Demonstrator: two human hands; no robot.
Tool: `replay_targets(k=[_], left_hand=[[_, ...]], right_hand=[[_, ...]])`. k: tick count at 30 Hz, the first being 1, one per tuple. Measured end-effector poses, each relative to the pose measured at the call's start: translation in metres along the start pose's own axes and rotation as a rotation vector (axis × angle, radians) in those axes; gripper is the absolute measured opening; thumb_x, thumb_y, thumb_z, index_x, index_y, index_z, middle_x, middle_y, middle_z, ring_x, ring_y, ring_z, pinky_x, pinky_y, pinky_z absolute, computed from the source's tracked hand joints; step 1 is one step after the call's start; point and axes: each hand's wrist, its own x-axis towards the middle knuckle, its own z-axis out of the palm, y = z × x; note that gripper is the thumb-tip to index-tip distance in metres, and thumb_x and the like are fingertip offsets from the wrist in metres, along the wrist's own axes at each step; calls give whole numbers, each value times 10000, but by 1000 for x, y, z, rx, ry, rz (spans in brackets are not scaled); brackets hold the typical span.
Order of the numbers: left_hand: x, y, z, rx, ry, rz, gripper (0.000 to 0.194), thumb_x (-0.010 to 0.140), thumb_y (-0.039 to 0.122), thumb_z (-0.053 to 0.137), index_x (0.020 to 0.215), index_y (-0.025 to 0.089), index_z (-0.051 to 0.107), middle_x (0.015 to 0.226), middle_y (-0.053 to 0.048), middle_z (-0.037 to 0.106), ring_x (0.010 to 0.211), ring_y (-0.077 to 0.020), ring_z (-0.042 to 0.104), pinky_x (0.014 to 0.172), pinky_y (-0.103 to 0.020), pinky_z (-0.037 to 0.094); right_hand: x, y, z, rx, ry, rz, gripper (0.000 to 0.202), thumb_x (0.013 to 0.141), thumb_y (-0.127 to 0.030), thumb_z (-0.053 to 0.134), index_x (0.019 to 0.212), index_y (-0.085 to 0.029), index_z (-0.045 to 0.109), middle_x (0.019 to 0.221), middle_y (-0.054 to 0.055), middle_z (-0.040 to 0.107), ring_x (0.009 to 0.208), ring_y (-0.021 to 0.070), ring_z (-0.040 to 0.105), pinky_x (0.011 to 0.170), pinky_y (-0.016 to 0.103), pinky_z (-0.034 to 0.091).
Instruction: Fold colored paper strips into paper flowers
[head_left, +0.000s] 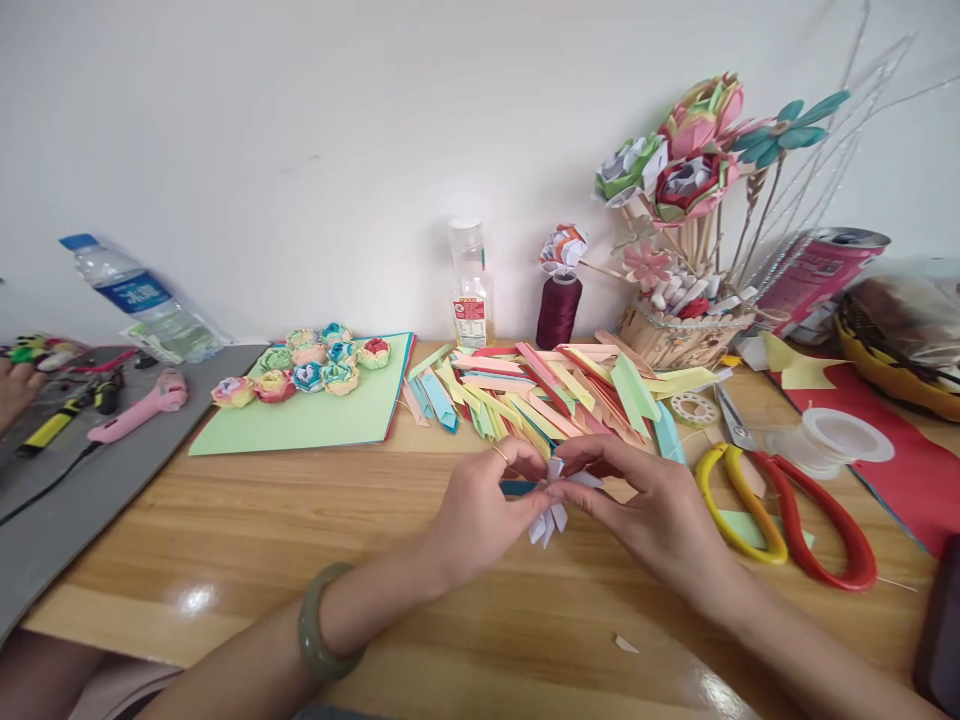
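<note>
Above the wooden table point(315, 540), my left hand point(484, 510) pinches a small white folded-paper piece point(550, 525) between thumb and fingers. My right hand point(649, 500) pinches the same piece from the other side, so both hands' fingertips meet on it. Several white pointed strips stick out below and beside the fingers; its middle is partly hidden. Just behind my hands lies a heap of folded paper strips point(525, 385) in pink, yellow, green, blue and red. Scissors point(780, 510) with one yellow and one red handle lie to the right of my right hand.
Finished paper flowers point(307, 375) sit on green paper point(300, 425) at left. A glass bottle point(470, 290), a thread spool point(559, 312) and a flower basket point(675, 335) stand along the wall. A pink glue gun point(142, 408) and another person's hand point(16, 390) are far left.
</note>
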Motion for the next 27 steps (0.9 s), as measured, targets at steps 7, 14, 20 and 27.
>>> replay_targets(k=[7, 14, 20, 27], left_hand=[[-1, -1, 0, 26, 110, 100, 141, 696, 237, 663, 781, 182, 566, 766, -6, 659, 727, -116, 625, 711, -243, 520], [-2, 0, -1, 115, 140, 208, 115, 700, 198, 655, 777, 178, 573, 744, -16, 662, 703, -119, 621, 674, -240, 513], [-1, 0, 0, 87, 138, 248, 121, 711, 219, 652, 764, 178, 552, 740, -22, 636, 709, -120, 609, 662, -247, 508], [-1, 0, 1, 103, 175, 327, 121, 723, 212, 637, 760, 177, 527, 729, -11, 583, 691, -107, 576, 632, -235, 494]], right_hand=[[-2, -2, 1, 51, 34, 14, 101, 794, -279, 584, 818, -182, 597, 751, 29, 657, 674, 150, 620, 617, 278, 509], [-6, 0, 4, 39, 70, -108, 97, 791, -231, 599, 875, -190, 574, 771, 29, 635, 666, 136, 593, 602, 260, 497], [-5, 0, 4, 16, 81, -148, 46, 799, -208, 584, 822, -203, 545, 744, 24, 618, 670, 139, 590, 602, 262, 488], [-4, -2, 1, 17, 90, -169, 121, 797, -211, 579, 719, -208, 487, 711, 25, 601, 666, 148, 586, 601, 270, 480]])
